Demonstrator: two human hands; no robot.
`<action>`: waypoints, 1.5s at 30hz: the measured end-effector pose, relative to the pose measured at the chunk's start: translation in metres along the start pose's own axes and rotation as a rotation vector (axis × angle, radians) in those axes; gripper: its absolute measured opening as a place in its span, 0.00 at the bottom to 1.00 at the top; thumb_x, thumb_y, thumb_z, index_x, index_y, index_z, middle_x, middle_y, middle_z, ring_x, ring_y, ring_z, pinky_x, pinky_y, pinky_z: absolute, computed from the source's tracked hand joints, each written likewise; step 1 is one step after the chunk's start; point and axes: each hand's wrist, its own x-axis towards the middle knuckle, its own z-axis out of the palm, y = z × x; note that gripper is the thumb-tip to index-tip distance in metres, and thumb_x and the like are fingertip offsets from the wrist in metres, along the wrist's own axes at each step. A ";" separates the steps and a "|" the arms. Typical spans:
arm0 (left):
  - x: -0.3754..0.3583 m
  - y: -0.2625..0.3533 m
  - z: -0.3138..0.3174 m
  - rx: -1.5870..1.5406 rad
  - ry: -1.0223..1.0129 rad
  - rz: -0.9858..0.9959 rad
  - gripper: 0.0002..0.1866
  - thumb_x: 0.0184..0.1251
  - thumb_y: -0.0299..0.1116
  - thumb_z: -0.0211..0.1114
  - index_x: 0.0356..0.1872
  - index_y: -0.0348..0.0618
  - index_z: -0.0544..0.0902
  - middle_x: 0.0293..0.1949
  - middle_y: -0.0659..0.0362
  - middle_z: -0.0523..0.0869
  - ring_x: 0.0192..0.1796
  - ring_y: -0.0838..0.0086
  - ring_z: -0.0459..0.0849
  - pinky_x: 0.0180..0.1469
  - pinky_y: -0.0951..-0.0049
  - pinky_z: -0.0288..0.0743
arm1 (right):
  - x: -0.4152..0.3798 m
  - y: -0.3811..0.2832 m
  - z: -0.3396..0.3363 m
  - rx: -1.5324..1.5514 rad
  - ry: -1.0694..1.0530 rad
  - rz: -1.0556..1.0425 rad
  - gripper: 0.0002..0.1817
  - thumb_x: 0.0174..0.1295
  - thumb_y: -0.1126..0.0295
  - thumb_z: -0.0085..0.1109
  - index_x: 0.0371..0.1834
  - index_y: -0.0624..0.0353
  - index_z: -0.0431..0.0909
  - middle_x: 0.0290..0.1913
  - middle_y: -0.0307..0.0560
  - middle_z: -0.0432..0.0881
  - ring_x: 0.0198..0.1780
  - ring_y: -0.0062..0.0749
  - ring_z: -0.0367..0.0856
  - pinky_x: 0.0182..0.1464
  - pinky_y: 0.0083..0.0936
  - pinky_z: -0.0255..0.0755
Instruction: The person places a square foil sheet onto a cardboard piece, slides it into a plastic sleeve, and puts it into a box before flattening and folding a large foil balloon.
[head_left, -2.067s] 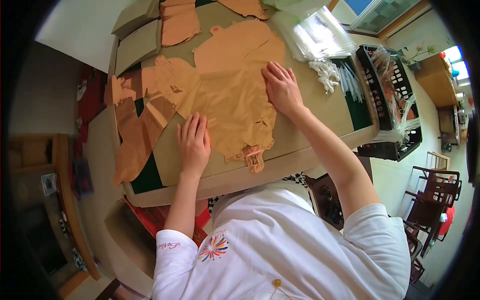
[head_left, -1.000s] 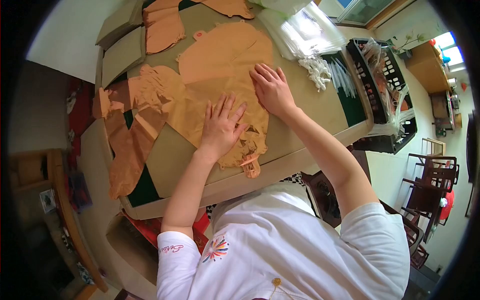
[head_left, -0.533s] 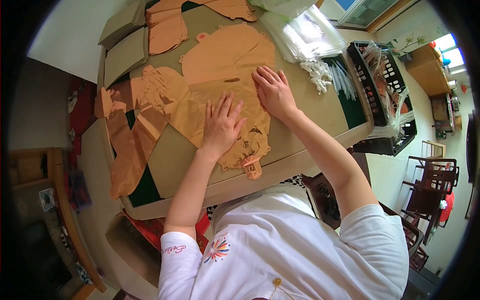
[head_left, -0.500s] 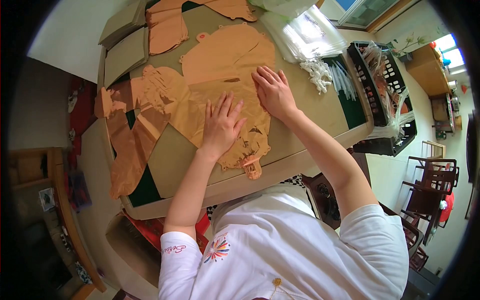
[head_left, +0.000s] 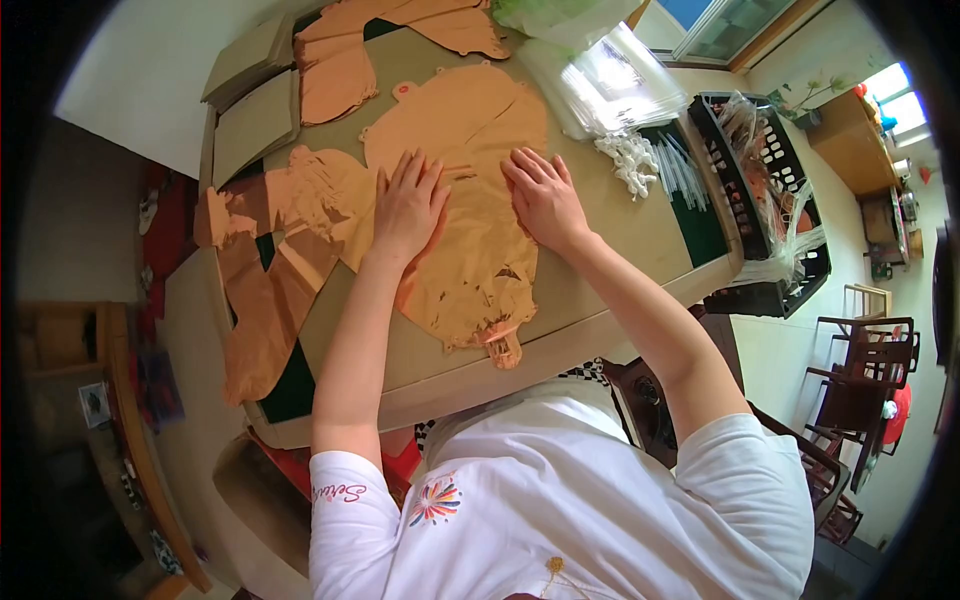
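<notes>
A large flat copper-coloured foil balloon (head_left: pixel 465 240) lies spread on the board-covered table, its short neck-like tab toward my body. On its left edge rests my left hand (head_left: pixel 408 205), palm down with the fingers stretched out. My right hand (head_left: pixel 545 198) lies flat on the right edge, fingers slightly apart. Between the two hands the foil shows creases and a small dark wrinkle. To the left, more copper foil balloons (head_left: pixel 275 300) lie folded and crumpled, close to the big one.
Further foil balloons (head_left: pixel 335 75) lie at the back beside stacked cardboard pieces (head_left: pixel 255 125). Clear plastic bags (head_left: pixel 625 85), a bunch of white ties (head_left: pixel 630 163) and clear sticks (head_left: pixel 683 172) sit at the right. A black crate (head_left: pixel 735 185) with wrapped contents stands off the table's right side.
My left hand has moved up and left from the balloon's middle to its left edge. The right hand stays nearly in place. The view has shifted slightly.
</notes>
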 end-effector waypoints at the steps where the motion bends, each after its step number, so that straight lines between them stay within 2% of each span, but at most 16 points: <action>1: 0.000 0.000 0.001 -0.001 -0.015 -0.004 0.24 0.75 0.46 0.51 0.67 0.48 0.71 0.71 0.51 0.66 0.74 0.60 0.60 0.74 0.46 0.48 | -0.001 0.000 0.000 0.008 -0.003 0.002 0.18 0.67 0.69 0.51 0.60 0.55 0.74 0.65 0.47 0.73 0.70 0.40 0.66 0.70 0.54 0.57; 5: -0.005 0.007 -0.003 -0.008 0.025 -0.016 0.24 0.74 0.46 0.53 0.67 0.49 0.70 0.71 0.50 0.66 0.74 0.58 0.60 0.73 0.45 0.50 | -0.001 -0.002 -0.002 0.014 -0.002 -0.001 0.18 0.66 0.69 0.52 0.60 0.55 0.73 0.65 0.47 0.73 0.70 0.40 0.66 0.70 0.54 0.57; 8: -0.021 0.033 -0.021 -0.085 -0.022 0.022 0.25 0.71 0.46 0.57 0.66 0.50 0.71 0.71 0.49 0.66 0.74 0.58 0.60 0.72 0.44 0.52 | -0.001 -0.001 -0.001 0.020 -0.004 0.002 0.18 0.66 0.69 0.52 0.60 0.55 0.73 0.65 0.48 0.73 0.70 0.41 0.66 0.70 0.54 0.57; 11: -0.044 0.050 -0.013 -0.033 0.031 0.132 0.26 0.69 0.47 0.60 0.65 0.50 0.73 0.70 0.50 0.67 0.74 0.58 0.61 0.71 0.43 0.54 | -0.002 -0.001 0.001 0.009 0.005 0.004 0.18 0.66 0.69 0.53 0.59 0.55 0.74 0.65 0.49 0.73 0.70 0.41 0.66 0.70 0.54 0.57; 18: -0.051 0.051 0.002 -0.028 0.021 0.101 0.27 0.69 0.49 0.59 0.67 0.52 0.73 0.71 0.51 0.66 0.75 0.59 0.60 0.73 0.45 0.51 | -0.002 0.000 0.001 0.005 0.050 -0.018 0.17 0.64 0.70 0.54 0.57 0.56 0.76 0.65 0.50 0.73 0.70 0.42 0.66 0.70 0.51 0.57; 21: -0.051 0.052 0.002 -0.054 0.027 0.095 0.27 0.70 0.46 0.60 0.68 0.52 0.71 0.71 0.50 0.66 0.74 0.57 0.61 0.71 0.43 0.53 | -0.002 0.000 0.000 0.007 0.049 -0.022 0.17 0.64 0.70 0.54 0.57 0.56 0.76 0.64 0.51 0.73 0.70 0.42 0.66 0.70 0.51 0.58; 27: -0.049 0.053 0.001 -0.070 0.046 0.076 0.27 0.70 0.47 0.59 0.67 0.51 0.72 0.70 0.50 0.67 0.74 0.58 0.62 0.72 0.44 0.53 | -0.002 0.001 0.001 0.015 0.035 -0.016 0.18 0.63 0.71 0.54 0.57 0.56 0.76 0.64 0.50 0.73 0.69 0.42 0.67 0.70 0.50 0.58; 30: -0.029 0.043 -0.008 -0.142 0.074 0.067 0.26 0.71 0.47 0.57 0.67 0.51 0.72 0.70 0.50 0.68 0.73 0.58 0.63 0.71 0.44 0.55 | -0.002 0.001 0.001 0.017 0.029 -0.013 0.18 0.63 0.71 0.54 0.57 0.56 0.76 0.64 0.50 0.73 0.69 0.42 0.67 0.70 0.50 0.57; 33: 0.001 0.029 -0.007 -0.047 0.096 0.088 0.24 0.72 0.44 0.56 0.66 0.49 0.71 0.70 0.50 0.68 0.73 0.56 0.62 0.71 0.45 0.54 | -0.002 0.000 0.000 0.015 0.026 -0.018 0.19 0.63 0.71 0.54 0.58 0.56 0.75 0.64 0.49 0.73 0.69 0.42 0.67 0.71 0.50 0.57; 39: 0.021 0.010 0.016 0.010 0.008 0.018 0.26 0.74 0.47 0.53 0.68 0.50 0.70 0.71 0.50 0.67 0.74 0.57 0.60 0.72 0.45 0.51 | -0.003 0.000 0.000 0.028 0.025 -0.011 0.19 0.63 0.72 0.54 0.58 0.57 0.74 0.64 0.49 0.73 0.70 0.42 0.66 0.70 0.50 0.57; 45: 0.020 0.007 0.024 0.062 0.036 0.016 0.27 0.73 0.52 0.52 0.69 0.53 0.69 0.71 0.51 0.65 0.75 0.58 0.60 0.73 0.43 0.50 | -0.003 -0.001 -0.002 0.033 0.030 -0.020 0.19 0.62 0.72 0.54 0.58 0.57 0.74 0.63 0.49 0.73 0.69 0.43 0.66 0.70 0.51 0.57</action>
